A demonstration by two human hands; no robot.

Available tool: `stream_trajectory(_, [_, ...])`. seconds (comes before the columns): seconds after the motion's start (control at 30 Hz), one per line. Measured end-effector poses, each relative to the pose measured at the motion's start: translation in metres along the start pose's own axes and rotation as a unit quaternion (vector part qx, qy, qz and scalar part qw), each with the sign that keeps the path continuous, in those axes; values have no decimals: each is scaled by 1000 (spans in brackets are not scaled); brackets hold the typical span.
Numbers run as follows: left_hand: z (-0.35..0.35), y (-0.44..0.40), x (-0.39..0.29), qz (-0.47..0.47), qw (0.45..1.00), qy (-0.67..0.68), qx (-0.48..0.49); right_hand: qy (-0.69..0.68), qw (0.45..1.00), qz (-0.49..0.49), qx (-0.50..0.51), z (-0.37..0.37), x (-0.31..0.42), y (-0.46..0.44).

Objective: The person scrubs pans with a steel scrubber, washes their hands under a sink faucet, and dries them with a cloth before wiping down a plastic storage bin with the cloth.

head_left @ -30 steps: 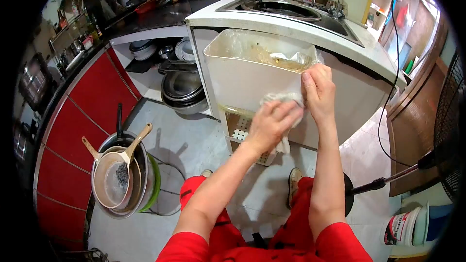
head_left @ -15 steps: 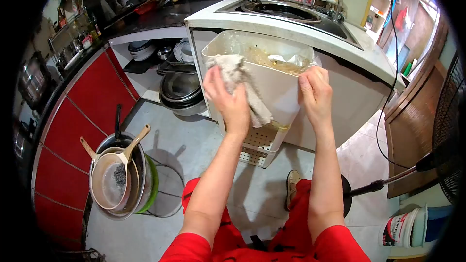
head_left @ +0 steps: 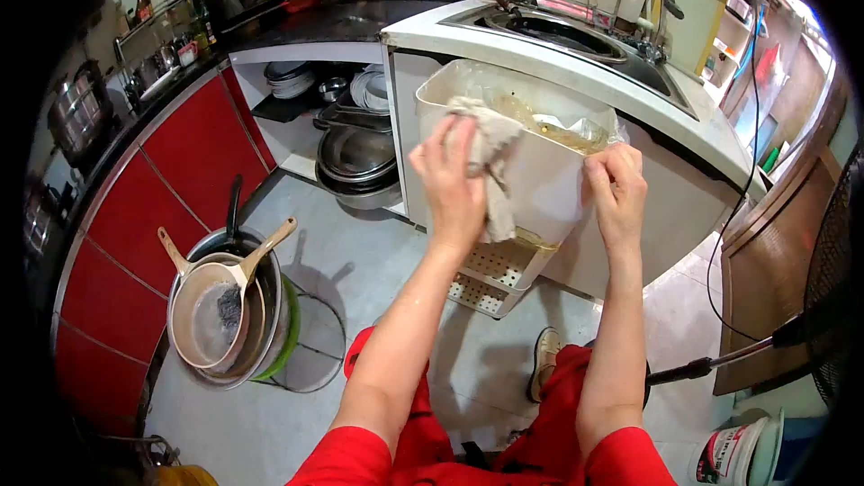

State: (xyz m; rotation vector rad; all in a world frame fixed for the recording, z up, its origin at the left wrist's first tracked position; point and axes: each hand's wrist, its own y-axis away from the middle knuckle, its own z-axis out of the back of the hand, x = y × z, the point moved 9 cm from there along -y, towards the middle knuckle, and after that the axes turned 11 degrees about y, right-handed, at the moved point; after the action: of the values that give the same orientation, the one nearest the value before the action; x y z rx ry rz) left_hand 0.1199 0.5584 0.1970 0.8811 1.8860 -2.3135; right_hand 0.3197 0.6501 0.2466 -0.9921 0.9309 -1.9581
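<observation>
A white plastic trash bin (head_left: 551, 182) stands against the cabinet below the sink, lined with a clear bag and holding wet-looking food scraps (head_left: 562, 133). My left hand (head_left: 453, 187) presses a crumpled beige cloth (head_left: 495, 142) to the bin's front wall near the left end of the rim. The cloth's lower end hangs down past my fingers. At the bin's right front corner, my right hand (head_left: 619, 187) is closed on the rim and the bag's edge. Under the bin sits a white perforated rack (head_left: 493, 263).
To the left, nested pans (head_left: 205, 319) with a scouring pad rest in a metal basin on a green-edged stand. Above the bin is a sink (head_left: 576, 49) holding a wok. Stacked pots (head_left: 355, 157) fill an open shelf. A fan (head_left: 832, 261) and paint bucket (head_left: 731, 452) stand at right.
The view has shifted, so the scene sits further right. My left hand has moved the cloth a little to the right along the bin's front. My right hand stays at the corner.
</observation>
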Motion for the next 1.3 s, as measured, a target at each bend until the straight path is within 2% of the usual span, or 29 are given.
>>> stream_trajectory(0.13, [31, -9, 35, 60, 994, 35, -79, 10, 1000, -1, 3, -2, 3, 0])
stream_trajectory(0.2, [36, -3, 85, 169, 970, 117, -128, 13, 1000, 1, 1, 1, 1, 0])
stream_trajectory(0.23, [35, -2, 111, 230, 949, 177, -120, 15, 1000, 3, -5, 5, -1, 0])
stream_trajectory(0.27, [17, 14, 138, 351, 862, 350, -108, 19, 1000, -1, -2, 6, -4, 0])
stream_trajectory(0.33, [-9, 31, 160, 440, 753, 488, -38, 18, 1000, 12, -20, 13, -6, 0])
stream_trajectory(0.4, [-13, 35, 161, 455, 746, 486, -21, 39, 999, 6, -13, 17, -14, 1])
stream_trajectory(0.47, [-19, 39, 147, 465, 749, 470, 55, 122, 991, 42, -39, 25, -12, 0])
stream_trajectory(0.7, [-18, 55, 110, 466, 737, 484, 74, 180, 983, 19, -34, 45, -16, 9])
stream_trajectory(0.77, [-18, 59, 106, 463, 742, 477, 87, 200, 979, 38, 1, 43, -15, 8])
stream_trajectory(0.87, [-16, 61, 88, 453, 744, 479, 105, 258, 964, 59, -9, 40, 6, 10])
stream_trajectory(0.93, [10, 45, 65, 313, 895, 312, 59, 270, 959, 74, -37, 38, 15, 11])
stream_trajectory(0.97, [21, 38, 47, 246, 936, 248, 37, 246, 967, 68, -24, 34, 14, 11])
stream_trajectory(1.07, [37, 21, -24, 2, 981, 193, 18, 203, 976, 66, -40, 31, 12, 10])
stream_trajectory(1.1, [37, 17, -38, 0, 981, 192, 24, 199, 978, 62, -33, 30, 12, 9])
stream_trajectory(1.17, [29, 18, -93, -171, 977, 93, 86, 192, 979, 55, -28, 30, 9, 9])
stream_trajectory(1.2, [23, 23, -95, -172, 977, 91, 88, 190, 980, 52, -26, 30, 8, 10])
stream_trajectory(1.27, [-17, 41, -75, -87, 967, 15, 239, 190, 980, 50, -24, 29, 7, 10])
stream_trajectory(1.3, [-27, 53, -66, -73, 958, 7, 276, 186, 981, 48, -23, 29, 6, 9])
